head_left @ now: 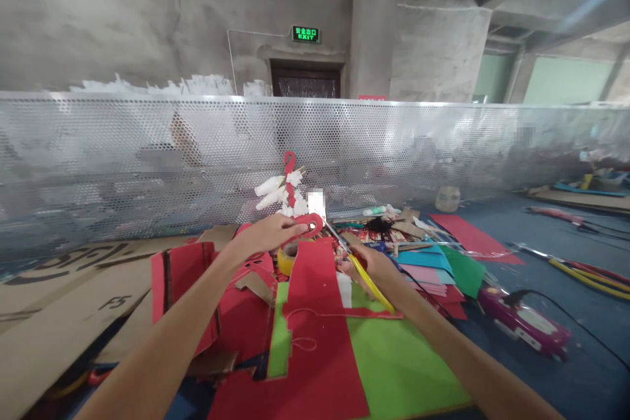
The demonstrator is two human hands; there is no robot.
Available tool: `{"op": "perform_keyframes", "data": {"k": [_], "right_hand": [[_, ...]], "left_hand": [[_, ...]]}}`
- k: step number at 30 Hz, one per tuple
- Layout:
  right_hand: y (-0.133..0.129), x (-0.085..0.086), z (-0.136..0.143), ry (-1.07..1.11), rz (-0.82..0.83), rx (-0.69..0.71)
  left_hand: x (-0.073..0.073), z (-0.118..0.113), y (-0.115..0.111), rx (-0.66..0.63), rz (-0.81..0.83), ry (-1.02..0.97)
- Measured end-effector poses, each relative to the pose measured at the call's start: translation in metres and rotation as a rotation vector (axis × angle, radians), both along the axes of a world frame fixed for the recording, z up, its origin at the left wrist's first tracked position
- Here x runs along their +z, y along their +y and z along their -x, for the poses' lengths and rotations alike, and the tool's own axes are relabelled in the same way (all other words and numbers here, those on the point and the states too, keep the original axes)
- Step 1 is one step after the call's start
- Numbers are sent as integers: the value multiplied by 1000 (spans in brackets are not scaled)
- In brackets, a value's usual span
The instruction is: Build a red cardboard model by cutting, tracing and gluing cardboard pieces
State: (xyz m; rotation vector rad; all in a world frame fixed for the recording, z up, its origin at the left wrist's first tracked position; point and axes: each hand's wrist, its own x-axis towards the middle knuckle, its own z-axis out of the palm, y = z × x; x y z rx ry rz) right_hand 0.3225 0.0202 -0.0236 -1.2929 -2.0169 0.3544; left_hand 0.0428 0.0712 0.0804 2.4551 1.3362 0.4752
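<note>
My left hand (275, 231) is closed on a red curved cutout (314, 222) with a small hole in its rounded end. In my right hand (371, 262) is a pair of yellow-handled scissors (361, 270), its metal blades pointing up and left beside the cutout. I cannot tell whether the blades touch it. Below both hands lie a large red sheet (315, 289) and a bright green sheet (398, 361). A thin red strip (374, 313) crosses them. Behind my left hand, a yellow tape roll (287, 259) is partly hidden.
A perforated metal panel (123, 170) stands behind the table. White flower-like pieces on a red hooked stem (289, 193) rise before it. Cardboard (73, 295) lies left. Coloured sheets (423, 266), a purple corded device (526, 321) and another red-and-yellow-handled tool (585, 272) lie right.
</note>
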Motion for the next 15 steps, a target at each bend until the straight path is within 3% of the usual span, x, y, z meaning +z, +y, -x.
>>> {"op": "perform_keyframes", "data": {"k": [15], "right_hand": [[-5,12,-7,5,21,3]], "left_hand": [[2,-1,-3,-10,13,-1]]}}
